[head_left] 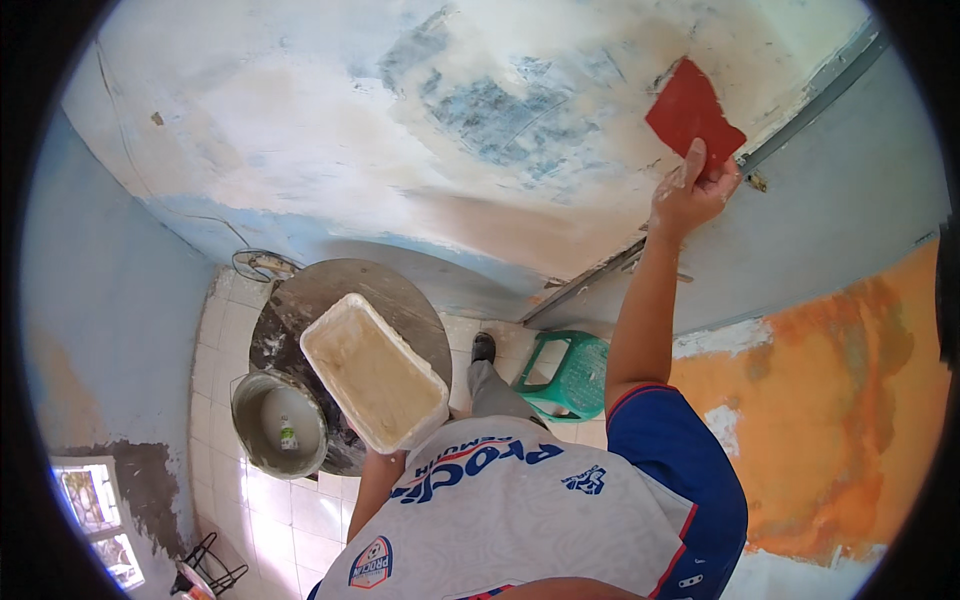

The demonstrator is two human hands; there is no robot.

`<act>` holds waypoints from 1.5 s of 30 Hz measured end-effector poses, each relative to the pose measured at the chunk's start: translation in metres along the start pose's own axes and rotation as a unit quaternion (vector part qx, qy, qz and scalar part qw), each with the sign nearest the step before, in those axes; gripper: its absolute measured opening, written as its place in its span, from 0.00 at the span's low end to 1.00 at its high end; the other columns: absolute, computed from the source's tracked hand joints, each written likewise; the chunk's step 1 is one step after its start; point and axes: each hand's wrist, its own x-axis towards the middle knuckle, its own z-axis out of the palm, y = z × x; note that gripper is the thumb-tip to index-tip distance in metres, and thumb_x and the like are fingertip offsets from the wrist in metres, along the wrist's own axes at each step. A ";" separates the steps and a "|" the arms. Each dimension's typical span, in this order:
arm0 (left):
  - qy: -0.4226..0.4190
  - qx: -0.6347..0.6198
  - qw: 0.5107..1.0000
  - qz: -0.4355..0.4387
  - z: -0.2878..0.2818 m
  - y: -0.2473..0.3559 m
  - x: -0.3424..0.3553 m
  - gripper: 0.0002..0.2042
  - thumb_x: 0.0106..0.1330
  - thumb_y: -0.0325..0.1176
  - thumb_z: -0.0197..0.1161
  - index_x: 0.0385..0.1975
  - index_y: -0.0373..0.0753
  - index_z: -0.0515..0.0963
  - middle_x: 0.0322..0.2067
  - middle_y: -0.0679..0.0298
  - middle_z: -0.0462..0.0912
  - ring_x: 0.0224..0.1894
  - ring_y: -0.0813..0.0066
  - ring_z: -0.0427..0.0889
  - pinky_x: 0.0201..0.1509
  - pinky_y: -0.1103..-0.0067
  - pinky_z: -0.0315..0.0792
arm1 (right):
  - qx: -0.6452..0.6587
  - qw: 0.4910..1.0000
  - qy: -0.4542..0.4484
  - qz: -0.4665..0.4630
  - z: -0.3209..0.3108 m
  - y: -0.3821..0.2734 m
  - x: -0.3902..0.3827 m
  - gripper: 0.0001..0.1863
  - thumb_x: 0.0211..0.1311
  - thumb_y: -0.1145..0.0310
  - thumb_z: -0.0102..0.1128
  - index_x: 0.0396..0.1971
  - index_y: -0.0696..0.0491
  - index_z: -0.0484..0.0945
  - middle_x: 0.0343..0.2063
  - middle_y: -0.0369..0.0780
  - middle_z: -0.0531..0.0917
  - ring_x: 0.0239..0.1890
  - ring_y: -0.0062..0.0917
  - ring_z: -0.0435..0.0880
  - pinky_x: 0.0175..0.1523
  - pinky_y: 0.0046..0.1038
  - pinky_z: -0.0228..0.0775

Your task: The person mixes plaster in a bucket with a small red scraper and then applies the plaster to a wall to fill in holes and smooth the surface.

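My right hand [700, 185], raised at upper right, grips a red flat scraper [685, 105] by its lower edge, against the patchy white and blue wall [510, 160] near a grey vertical or frame strip [815, 90]. My left hand [382, 462] is low at the centre, mostly hidden beneath a white rectangular tray [437, 402] that it holds, tilted in view and coated with beige paste. The tray is over a round dark table [400, 290], with a bucket [252, 440] of grey contents beside it.
A green plastic stool [585, 365] stands beside my shoe [483, 348]. An orange patched wall [810, 420] is at right, a pale blue wall [110, 330] with a small window [90, 500] at left. A wire coil [260, 262] hangs behind the table; a black metal frame [215, 560] is at lower left.
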 end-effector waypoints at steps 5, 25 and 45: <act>-0.016 -0.090 0.992 -0.081 -0.017 0.035 0.031 0.12 0.61 0.29 0.57 0.41 0.34 0.83 0.34 0.45 0.85 0.43 0.46 0.85 0.45 0.60 0.78 | -0.208 0.891 -0.402 0.044 -0.016 0.027 -0.064 0.13 0.66 0.60 0.64 0.45 0.52 0.81 0.32 0.47 0.85 0.33 0.37 0.87 0.39 0.36 0.76; 0.053 -0.116 0.991 -0.029 -0.049 0.067 0.115 0.17 0.68 0.33 0.50 0.53 0.36 0.78 0.50 0.44 0.80 0.54 0.45 0.78 0.56 0.60 0.73 | -0.296 0.887 -0.332 -0.121 -0.001 0.087 -0.055 0.15 0.66 0.64 0.66 0.50 0.52 0.80 0.33 0.42 0.87 0.31 0.30 0.87 0.38 0.31 0.78; 0.053 -0.491 0.860 -0.126 -0.023 0.056 0.053 0.23 0.73 0.45 0.42 0.54 0.36 0.75 0.48 0.54 0.82 0.47 0.59 0.84 0.51 0.66 0.80 | 0.002 0.972 -0.194 0.130 0.014 0.009 -0.027 0.22 0.69 0.61 0.63 0.56 0.56 0.74 0.36 0.40 0.84 0.25 0.18 0.81 0.30 0.19 0.72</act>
